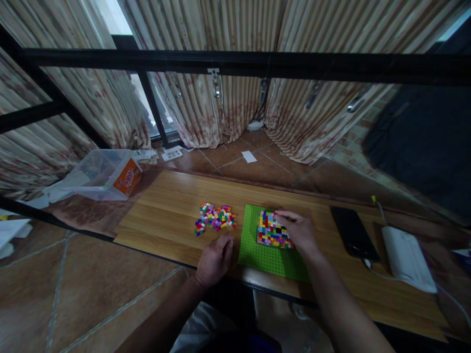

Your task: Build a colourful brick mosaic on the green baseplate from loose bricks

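A green studded baseplate point(253, 262) lies on the wooden table. On it stands a block of many-coloured toy bricks point(270, 233), packed closely in layers. My right hand point(300, 233) reaches over the block's right side, thumb and fingertips pinched together at its far edge. Whether a brick is between those fingertips is too small to see. Left of the baseplate, my left hand point(215, 260) rests at the table's near edge with its fingers curled in. What it holds, if anything, is hidden. Just beyond it lies a loose pile of small coloured bricks point(215, 217).
A clear plastic box point(99, 171) with an orange label stands at the left. On the table's right lie a black phone point(353, 231) with a cable and a white power bank-like device point(408, 257). A black metal bar point(235, 63) crosses in front of striped curtains point(235, 108).
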Tool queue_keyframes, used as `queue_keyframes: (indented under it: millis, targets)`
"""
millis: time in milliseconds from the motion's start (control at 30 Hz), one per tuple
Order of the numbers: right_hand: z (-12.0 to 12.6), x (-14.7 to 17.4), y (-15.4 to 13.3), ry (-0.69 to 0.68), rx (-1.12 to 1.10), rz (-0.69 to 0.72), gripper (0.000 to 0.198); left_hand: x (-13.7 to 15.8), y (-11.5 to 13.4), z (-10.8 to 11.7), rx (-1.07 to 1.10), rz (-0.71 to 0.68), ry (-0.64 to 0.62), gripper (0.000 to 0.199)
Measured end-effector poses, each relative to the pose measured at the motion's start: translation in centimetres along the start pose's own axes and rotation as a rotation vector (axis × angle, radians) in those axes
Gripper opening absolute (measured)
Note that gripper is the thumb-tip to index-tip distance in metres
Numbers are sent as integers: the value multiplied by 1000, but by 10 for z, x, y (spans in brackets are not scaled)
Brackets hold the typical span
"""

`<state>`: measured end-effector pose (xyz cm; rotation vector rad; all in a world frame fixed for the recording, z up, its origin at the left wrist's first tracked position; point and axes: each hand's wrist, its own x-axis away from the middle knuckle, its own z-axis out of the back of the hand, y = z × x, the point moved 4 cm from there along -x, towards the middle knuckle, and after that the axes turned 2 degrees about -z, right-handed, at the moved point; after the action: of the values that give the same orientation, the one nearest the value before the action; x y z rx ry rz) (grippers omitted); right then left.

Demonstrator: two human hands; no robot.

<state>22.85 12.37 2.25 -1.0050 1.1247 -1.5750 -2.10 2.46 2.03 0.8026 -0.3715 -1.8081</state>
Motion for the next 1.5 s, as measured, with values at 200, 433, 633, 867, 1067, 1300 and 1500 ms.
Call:
queue_keyframes:
  millis: [200,433,633,867,1067,1300,1500]
  targets:
    - [1,3,-2,4,-20,-24,31,-1,2,1,4,-5,-3,14]
    - [2,1,-3,-58,19,-54,37,-1,1,0,0,-9,-22,16]
    - [4,-3,-1,-70,92,-17,33,-1,1,0,2,1,-23,17]
    - [1,-4,-6,-110,141,54,27,-2,2,1,22,12,-29,16]
    - [0,-1,-7,-114,173,78,28,-2,2,0,17,6,-30,17]
    - [-1,-2,-15,-140,198,95,26,-1,-1,-1,24,14,-37,17]
    - [6,16,-26,-15,262,257,31,-1,-4,-2,60,72,-41,21]
